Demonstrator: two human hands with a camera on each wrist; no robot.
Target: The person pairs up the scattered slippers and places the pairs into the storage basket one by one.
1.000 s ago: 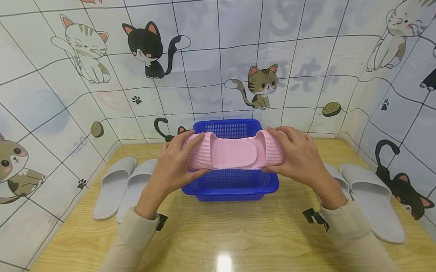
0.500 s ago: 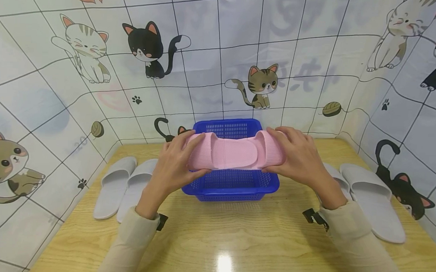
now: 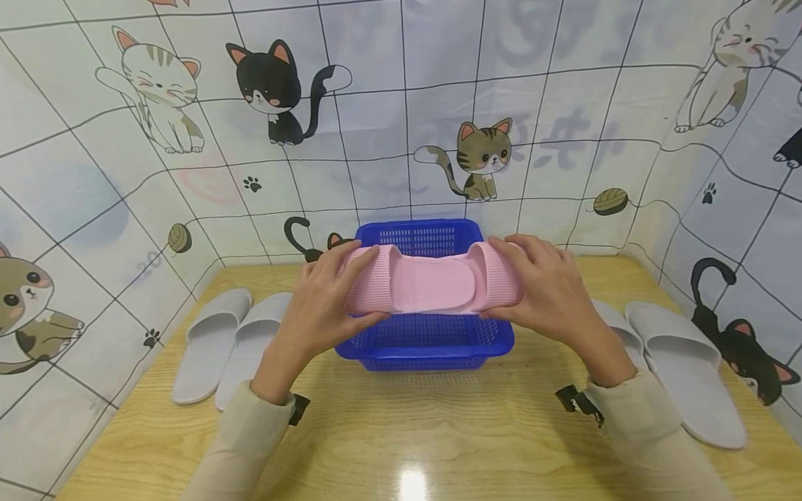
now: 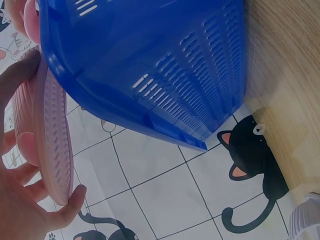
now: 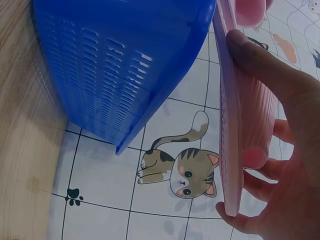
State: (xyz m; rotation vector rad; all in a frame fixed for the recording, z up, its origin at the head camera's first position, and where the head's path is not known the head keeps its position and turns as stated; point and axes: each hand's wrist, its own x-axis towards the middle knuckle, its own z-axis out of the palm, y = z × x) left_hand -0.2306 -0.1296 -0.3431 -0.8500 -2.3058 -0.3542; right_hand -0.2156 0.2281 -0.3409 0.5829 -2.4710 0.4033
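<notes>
While the head view only gets the tops of the pink slippers (image 3: 433, 283), the left wrist cam catches a bumpy sole (image 4: 56, 135) underneath. The left hand (image 3: 323, 296) and right hand (image 3: 548, 292) each have their fingers wrapped round one end, above a blue basket (image 3: 424, 352). It's on a wooden table (image 3: 381, 434) (bit shiny up front), white slippers (image 3: 206, 354) both sides, cat-print wall (image 3: 385, 132) behind.

Two pink slippers (image 3: 433, 283), overlapped with their ribbed straps at opposite ends, are held up crosswise, left to right, over the blue basket (image 3: 430, 355), insole showing between the straps.
</notes>
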